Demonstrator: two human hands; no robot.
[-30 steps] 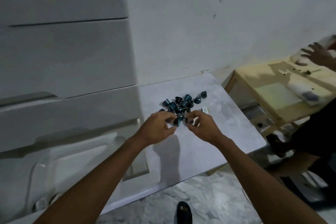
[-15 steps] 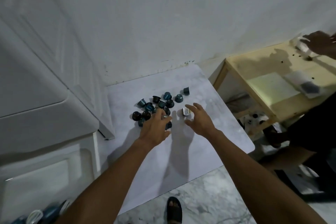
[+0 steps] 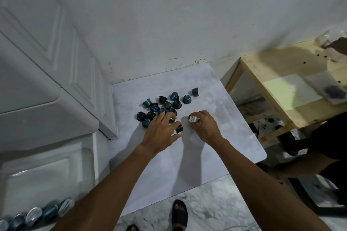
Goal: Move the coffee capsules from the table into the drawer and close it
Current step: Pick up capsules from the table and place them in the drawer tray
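Several dark blue and black coffee capsules lie in a loose heap on the white marbled table. My left hand rests on the near edge of the heap, its fingers curled around a dark capsule. To its right, my right hand pinches a capsule with a silver foil lid. At the lower left, the open white drawer holds a row of capsules.
A white plastic drawer cabinet stands left of the table. At the right is a wooden table where another person's hand works. My sandalled foot is on the marbled floor below.
The view tilted down, bringing the drawer's capsules into sight. My right hand has closed on the foil-lidded capsule, and my left hand has curled onto a dark capsule at the heap's edge.
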